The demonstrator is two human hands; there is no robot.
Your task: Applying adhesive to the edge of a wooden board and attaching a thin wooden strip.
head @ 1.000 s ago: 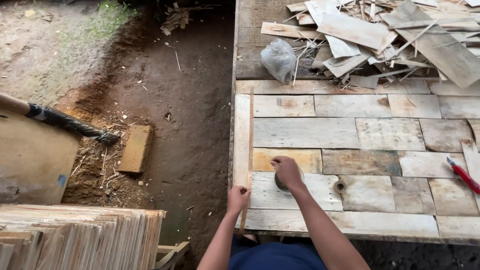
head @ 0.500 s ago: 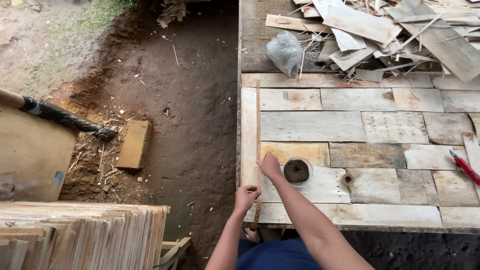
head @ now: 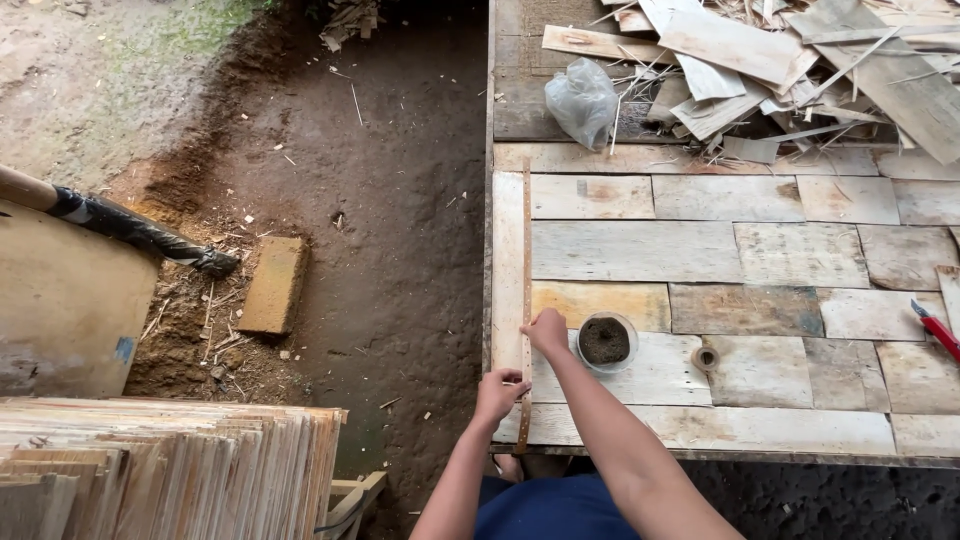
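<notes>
Thin wooden strip (head: pixel 525 300), long and narrow, lay along the left edge of the bench (head: pixel 700 430), running from the near edge toward the far pile, flat over the patchwork of pale boards (head: pixel 640 250). Was pinned near its near end by the left hand (head: pixel 499 392), fingers curled closed over it, and pressed a little farther along by the right hand (head: pixel 548 330), fingertips bent down onto the strip; whether that hand pinched anything small could not be told. Stood just right of the right hand: a small round container (head: pixel 605 341) filled with something dark, upright on the boards. Sat a bit farther right, apart from the container: a small roll of tape (head: pixel 706 357). Showed at the right edge of the bench, partly cut off: a red-handled tool (head: pixel 937 330). Heaped on the far part of the bench: offcuts of thin wood (head: pixel 790 60), with a crumpled clear plastic bag (head: pixel 583 100) at the left of the heap. Left of the bench, bare dark soil (head: pixel 400 220) with a flat brick (head: pixel 272 285) on it; near left, a stack of thin wooden sheets (head: pixel 160 465) seen edge-on.
</notes>
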